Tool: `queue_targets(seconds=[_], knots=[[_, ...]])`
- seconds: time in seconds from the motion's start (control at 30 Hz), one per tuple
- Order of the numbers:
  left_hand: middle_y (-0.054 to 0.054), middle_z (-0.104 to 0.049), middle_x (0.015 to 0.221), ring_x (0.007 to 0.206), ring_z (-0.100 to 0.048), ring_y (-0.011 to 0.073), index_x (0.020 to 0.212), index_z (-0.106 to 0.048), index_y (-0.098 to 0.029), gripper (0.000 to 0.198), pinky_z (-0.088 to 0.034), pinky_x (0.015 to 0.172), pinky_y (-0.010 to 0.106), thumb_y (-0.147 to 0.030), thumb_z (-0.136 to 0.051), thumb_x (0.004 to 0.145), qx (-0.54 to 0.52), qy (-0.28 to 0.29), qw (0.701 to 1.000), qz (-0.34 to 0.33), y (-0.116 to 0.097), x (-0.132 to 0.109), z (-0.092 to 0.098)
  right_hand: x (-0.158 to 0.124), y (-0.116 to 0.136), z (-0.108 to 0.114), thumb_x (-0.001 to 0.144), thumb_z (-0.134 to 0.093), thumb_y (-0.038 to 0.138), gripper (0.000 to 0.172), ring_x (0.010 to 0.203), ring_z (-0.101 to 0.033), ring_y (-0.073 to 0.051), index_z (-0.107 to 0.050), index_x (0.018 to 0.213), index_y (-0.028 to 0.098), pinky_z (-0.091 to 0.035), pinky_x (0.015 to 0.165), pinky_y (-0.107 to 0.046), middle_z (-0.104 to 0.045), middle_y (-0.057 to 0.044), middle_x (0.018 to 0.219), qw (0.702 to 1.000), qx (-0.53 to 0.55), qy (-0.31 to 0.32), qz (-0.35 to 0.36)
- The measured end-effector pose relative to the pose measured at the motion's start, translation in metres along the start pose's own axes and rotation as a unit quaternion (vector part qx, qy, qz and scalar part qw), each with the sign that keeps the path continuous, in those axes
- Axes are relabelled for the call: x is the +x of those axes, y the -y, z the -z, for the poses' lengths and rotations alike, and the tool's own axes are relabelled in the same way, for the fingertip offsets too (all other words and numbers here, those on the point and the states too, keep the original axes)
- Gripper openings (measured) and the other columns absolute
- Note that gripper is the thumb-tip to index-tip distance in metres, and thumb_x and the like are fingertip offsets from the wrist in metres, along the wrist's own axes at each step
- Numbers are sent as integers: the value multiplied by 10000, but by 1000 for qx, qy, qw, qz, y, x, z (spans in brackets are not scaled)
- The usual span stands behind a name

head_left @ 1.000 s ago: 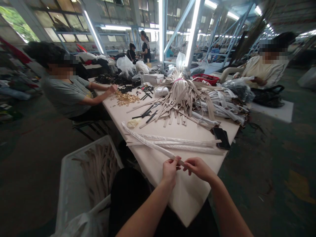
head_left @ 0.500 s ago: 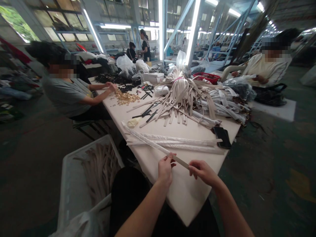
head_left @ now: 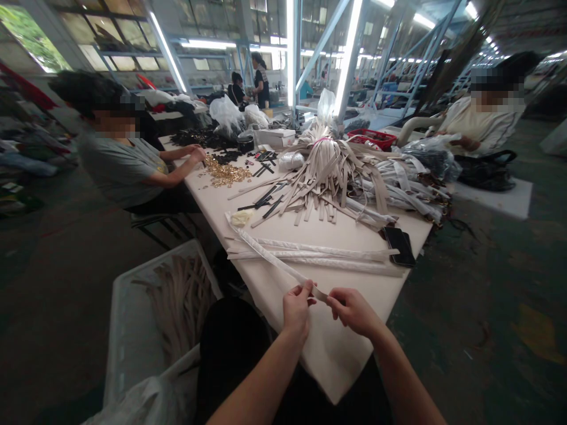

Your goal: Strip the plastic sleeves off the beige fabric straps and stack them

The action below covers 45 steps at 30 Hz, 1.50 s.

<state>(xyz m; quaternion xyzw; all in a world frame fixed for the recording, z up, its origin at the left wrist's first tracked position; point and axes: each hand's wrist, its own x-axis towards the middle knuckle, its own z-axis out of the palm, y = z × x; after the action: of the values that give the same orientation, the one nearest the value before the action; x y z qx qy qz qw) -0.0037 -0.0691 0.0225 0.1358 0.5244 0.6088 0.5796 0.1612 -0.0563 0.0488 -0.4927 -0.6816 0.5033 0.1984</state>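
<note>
A long strap (head_left: 270,256) in a white wrapping runs diagonally over the table, its near end bare and beige. My left hand (head_left: 299,304) pinches it where the wrapping ends. The fingers of my right hand (head_left: 348,307) are closed on the bare beige end, a short way to the right. Between the two hands the strap bends slightly. Behind them, several wrapped straps (head_left: 328,255) lie side by side across the table (head_left: 341,342). A crumpled yellowish piece (head_left: 241,218) lies by the strap's far end.
A large heap of beige straps (head_left: 325,159) covers the table's back middle. Dark phones (head_left: 399,247) lie at the right edge. Gold rings (head_left: 225,173) are near a seated person at left. A white bin (head_left: 116,336) of straps stands lower left. Another person sits at right.
My right hand has moved left, closer to my left hand, and the strap between them now bends. The strap's far part has shifted slightly and curves more.
</note>
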Motion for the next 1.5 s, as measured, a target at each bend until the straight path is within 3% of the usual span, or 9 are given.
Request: queue_targets(seconds=[0.2, 0.33, 0.6, 0.83, 0.97, 1.2, 1.37, 1.5], knots=[[147, -726, 915, 687, -618, 137, 822, -750, -86, 396, -447, 570, 226, -404, -872, 620, -48, -44, 998, 2, -5, 3, 11, 3, 6, -6, 931, -500, 420, 335, 400, -537, -104, -616, 729, 179, -367, 411, -199, -674, -15, 594, 999, -41, 9, -22], [153, -719, 924, 694, -616, 144, 822, -750, -82, 412, -459, 580, 237, -425, -868, 627, -38, -28, 999, 0, -7, 6, 11, 4, 6, -12, 950, -464, 408, 349, 426, -555, -112, -655, 769, 178, -377, 437, -208, -685, -20, 612, 999, -47, 11, -15], [111, -701, 801, 604, -604, 140, 817, -743, -71, 438, -477, 562, 268, -450, -860, 632, -41, 0, 999, -7, 8, 7, 12, 15, 11, -35, 948, -442, 398, 358, 390, -520, -108, -675, 802, 168, -362, 405, -205, -661, -14, 569, 1000, -13, 16, -19], [161, -725, 928, 659, -646, 157, 854, -735, -79, 395, -501, 579, 257, -406, -845, 662, -54, -4, 997, 52, -9, 9, 19, 14, 2, -27, 935, -457, 463, 390, 341, -472, -91, -648, 791, 155, -346, 360, -186, -620, -5, 525, 996, 29, 48, -63], [169, -730, 953, 699, -669, 183, 876, -718, -100, 362, -534, 621, 294, -422, -785, 724, -79, 0, 995, 68, -14, 12, 20, 16, 1, -28, 932, -465, 494, 408, 355, -485, -93, -651, 805, 154, -365, 369, -184, -619, -4, 532, 996, 47, 57, -57], [145, -722, 827, 598, -636, 177, 787, -734, -73, 395, -522, 579, 316, -427, -842, 648, -52, 39, 997, 44, -6, 4, 18, 26, -3, -39, 932, -465, 523, 436, 359, -497, -93, -643, 807, 145, -359, 362, -177, -626, -9, 538, 996, 44, 48, -57], [127, -713, 745, 619, -643, 167, 739, -747, -71, 402, -528, 630, 288, -432, -873, 612, -31, 56, 997, 40, -4, -4, 17, 32, 0, -45, 955, -421, 529, 470, 371, -491, -94, -660, 825, 146, -359, 379, -192, -621, -5, 553, 998, 38, 47, -13], [110, -694, 683, 576, -631, 170, 726, -744, -78, 403, -503, 543, 269, -442, -870, 607, -33, 66, 995, 61, -7, -5, 20, 30, 9, -44, 960, -421, 482, 426, 407, -504, -101, -652, 819, 153, -372, 406, -204, -636, -10, 590, 997, 56, 57, 15]])
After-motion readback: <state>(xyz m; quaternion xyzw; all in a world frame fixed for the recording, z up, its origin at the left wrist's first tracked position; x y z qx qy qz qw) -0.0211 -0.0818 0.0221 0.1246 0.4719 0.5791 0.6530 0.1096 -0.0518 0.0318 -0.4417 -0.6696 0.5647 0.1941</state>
